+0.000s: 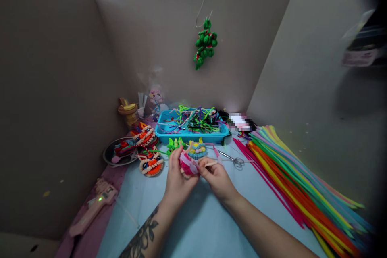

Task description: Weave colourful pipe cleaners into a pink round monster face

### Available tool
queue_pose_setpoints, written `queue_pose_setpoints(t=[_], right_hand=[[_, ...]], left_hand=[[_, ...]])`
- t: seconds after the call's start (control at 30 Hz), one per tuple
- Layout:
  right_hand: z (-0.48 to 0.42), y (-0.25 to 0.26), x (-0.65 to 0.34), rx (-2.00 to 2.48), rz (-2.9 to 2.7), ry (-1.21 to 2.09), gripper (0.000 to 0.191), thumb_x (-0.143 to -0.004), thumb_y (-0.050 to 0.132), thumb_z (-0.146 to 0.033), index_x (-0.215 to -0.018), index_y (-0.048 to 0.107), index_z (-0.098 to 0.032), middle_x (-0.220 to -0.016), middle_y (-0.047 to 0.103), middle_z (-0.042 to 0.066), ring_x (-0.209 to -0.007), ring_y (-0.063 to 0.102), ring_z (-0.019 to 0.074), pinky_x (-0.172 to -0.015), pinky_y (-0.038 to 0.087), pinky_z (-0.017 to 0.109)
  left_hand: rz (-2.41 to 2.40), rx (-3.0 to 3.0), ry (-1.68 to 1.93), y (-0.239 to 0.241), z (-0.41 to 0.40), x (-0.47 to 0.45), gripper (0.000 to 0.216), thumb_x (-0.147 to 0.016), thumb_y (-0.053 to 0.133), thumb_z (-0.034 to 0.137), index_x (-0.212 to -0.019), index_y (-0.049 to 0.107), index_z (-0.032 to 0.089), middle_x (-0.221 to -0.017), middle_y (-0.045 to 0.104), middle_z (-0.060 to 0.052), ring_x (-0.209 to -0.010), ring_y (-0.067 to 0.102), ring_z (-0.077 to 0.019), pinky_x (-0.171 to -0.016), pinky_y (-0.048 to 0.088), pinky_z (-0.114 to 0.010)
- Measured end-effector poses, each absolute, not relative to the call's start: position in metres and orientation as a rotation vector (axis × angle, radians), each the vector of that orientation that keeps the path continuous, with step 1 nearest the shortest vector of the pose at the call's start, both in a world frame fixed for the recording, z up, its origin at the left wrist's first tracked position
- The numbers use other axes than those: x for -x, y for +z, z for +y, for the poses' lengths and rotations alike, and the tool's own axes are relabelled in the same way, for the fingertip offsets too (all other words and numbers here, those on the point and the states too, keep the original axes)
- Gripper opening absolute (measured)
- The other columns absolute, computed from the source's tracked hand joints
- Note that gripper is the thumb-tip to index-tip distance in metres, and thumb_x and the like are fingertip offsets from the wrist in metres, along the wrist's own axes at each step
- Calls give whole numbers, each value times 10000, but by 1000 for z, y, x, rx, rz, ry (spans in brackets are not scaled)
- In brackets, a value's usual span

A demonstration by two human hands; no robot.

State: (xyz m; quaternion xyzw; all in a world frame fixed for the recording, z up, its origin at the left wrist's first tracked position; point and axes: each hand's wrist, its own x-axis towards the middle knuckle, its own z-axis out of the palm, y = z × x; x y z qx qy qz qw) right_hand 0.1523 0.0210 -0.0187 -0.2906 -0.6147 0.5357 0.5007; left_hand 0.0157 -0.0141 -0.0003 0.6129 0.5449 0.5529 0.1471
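Note:
My left hand is closed around a pink and lilac pipe-cleaner figure, holding it above the blue table cover. At its right side, my right hand pinches a pale cream pipe cleaner close to the figure. The fingers hide part of the figure, so its full shape does not show. Just behind my hands lie a green pipe-cleaner piece and a blue and yellow one. Off to the left is a finished-looking orange and cream lion-like head.
A blue tray of pipe-cleaner scraps stands at the back. Scissors lie right of my hands. Long coloured pipe cleaners fan across the right. A pink glue gun and a round dish are at left. Grey panels enclose the table.

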Motion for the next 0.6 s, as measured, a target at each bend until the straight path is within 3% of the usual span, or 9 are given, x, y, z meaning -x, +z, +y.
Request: queue_pose_setpoints(t=[0.07, 0.17, 0.27, 0.37, 0.6], right_hand=[[23, -20, -158, 721, -1498, 1204, 331, -791, 614, -459, -1000, 530, -216, -955, 584, 58, -889, 576, 206, -746, 479, 310], [24, -15, -169, 739, -1628, 849, 490, -798, 614, -333, -1248, 430, -271, -1231, 501, 91, -1154, 481, 248, -930, 420, 404], [21, -7, -175, 743, -1870, 425, 319, -781, 617, -205, -1087, 594, -290, -1221, 486, 64, -1197, 413, 265, -1029, 306, 479], [18, -3, -173, 747, -1967, 205, 198, -763, 644, -180, -932, 671, -279, -1189, 502, 54, -1182, 396, 276, -1027, 300, 494], [21, -8, -166, 885, -1883, 396, 101, -767, 632, -155, -728, 670, -240, -1124, 545, 50, -1110, 464, 252, -966, 363, 458]], left_hand=[[1596, -1760, 1591, 1, -13, -14, 776, -660, 717, 200, -1337, 339, 220, -1298, 444, -128, -1215, 450, -282, -1013, 374, -440], [1642, -1768, 1563, 3, -12, -12, 782, -685, 726, 264, -1352, 322, 212, -1312, 433, -139, -1228, 436, -290, -1015, 367, -450], [1681, -1820, 1507, 2, -11, -11, 766, -710, 708, 247, -1358, 301, 202, -1311, 431, -148, -1226, 431, -288, -1006, 375, -454], [1684, -1916, 1492, -1, -12, -10, 747, -723, 687, 201, -1358, 292, 211, -1325, 420, -136, -1239, 414, -274, -1028, 359, -452], [1600, -2118, 1504, -6, -14, -9, 778, -702, 630, 69, -1371, 269, 237, -1333, 386, -125, -1269, 388, -262, -1045, 354, -451]])
